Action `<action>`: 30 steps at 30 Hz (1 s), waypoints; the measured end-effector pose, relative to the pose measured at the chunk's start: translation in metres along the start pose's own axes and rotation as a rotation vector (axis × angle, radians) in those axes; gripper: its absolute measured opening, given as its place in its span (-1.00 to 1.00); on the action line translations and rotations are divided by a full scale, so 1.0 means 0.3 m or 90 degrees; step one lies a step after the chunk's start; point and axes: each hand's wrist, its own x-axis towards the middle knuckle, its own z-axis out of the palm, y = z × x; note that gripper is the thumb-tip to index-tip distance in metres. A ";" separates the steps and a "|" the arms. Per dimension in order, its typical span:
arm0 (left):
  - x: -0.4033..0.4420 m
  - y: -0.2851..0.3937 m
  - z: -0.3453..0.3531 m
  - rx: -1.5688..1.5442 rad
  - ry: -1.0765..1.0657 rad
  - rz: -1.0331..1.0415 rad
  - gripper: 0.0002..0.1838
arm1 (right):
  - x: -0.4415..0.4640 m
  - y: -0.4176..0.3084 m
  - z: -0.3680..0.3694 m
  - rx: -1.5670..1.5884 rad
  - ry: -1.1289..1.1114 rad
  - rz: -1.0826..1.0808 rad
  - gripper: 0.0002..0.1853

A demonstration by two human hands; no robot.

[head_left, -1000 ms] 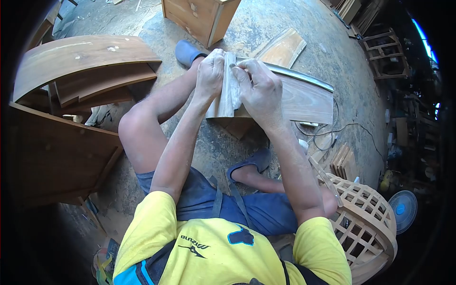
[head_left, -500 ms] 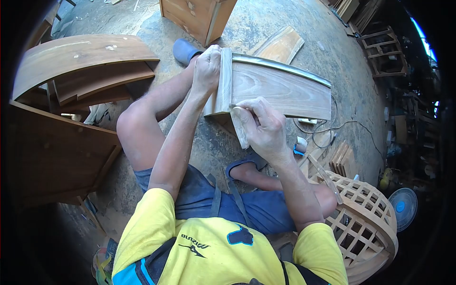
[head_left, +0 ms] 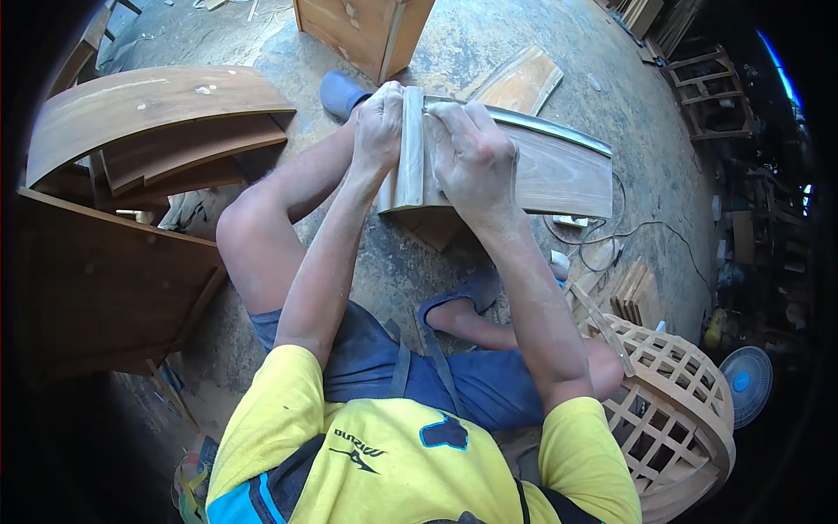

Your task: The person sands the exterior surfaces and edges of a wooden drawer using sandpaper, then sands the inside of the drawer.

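Note:
A wooden drawer-like piece (head_left: 563, 175) with a pale grained panel and a raised edge strip lies in front of me, tilted off the floor. My left hand (head_left: 380, 129) is closed around the left end of this piece, its knuckles near the top corner. Just right of the end strip, my right hand (head_left: 474, 162) is closed, with curled fingers pressed on the panel side. The pale sheet it held is now hidden under the fingers.
A curved wooden cabinet part (head_left: 157, 105) stands at the left. Ahead is a wooden box (head_left: 358, 31), with a loose board (head_left: 524, 80) beside it. Lattice woodwork (head_left: 668, 393), a fan (head_left: 746, 384) and a cable (head_left: 650, 225) are at the right.
My right hand first moved down to the near edge with the pale sheet showing, then back up along the end strip. My left hand has stayed at the piece's left end.

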 end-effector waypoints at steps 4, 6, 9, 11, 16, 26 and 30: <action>0.001 0.011 -0.001 0.011 0.016 -0.037 -0.56 | 0.119 0.024 0.031 -0.110 0.008 -0.051 -0.88; 0.006 0.008 0.001 -0.010 0.014 -0.058 -0.56 | 0.085 0.005 0.006 -0.104 -0.056 -0.126 -0.88; 0.003 0.003 0.016 0.003 0.040 0.004 -0.57 | 0.085 0.000 -0.004 -0.094 -0.056 -0.149 -0.88; -0.005 -0.021 0.001 0.000 0.029 -0.020 -0.56 | 0.121 0.010 0.019 -0.110 -0.053 -0.127 -0.90; 0.005 -0.007 0.007 -0.029 0.023 -0.051 -0.55 | 0.074 -0.029 0.003 -0.118 -0.088 -0.159 -0.89; -0.003 0.046 0.009 0.038 0.021 -0.034 -0.56 | -0.182 -0.136 -0.156 0.246 -0.057 0.310 -0.89; 0.004 0.007 -0.001 0.084 0.027 0.027 -0.56 | -0.074 -0.046 -0.012 0.144 -0.014 0.289 -0.87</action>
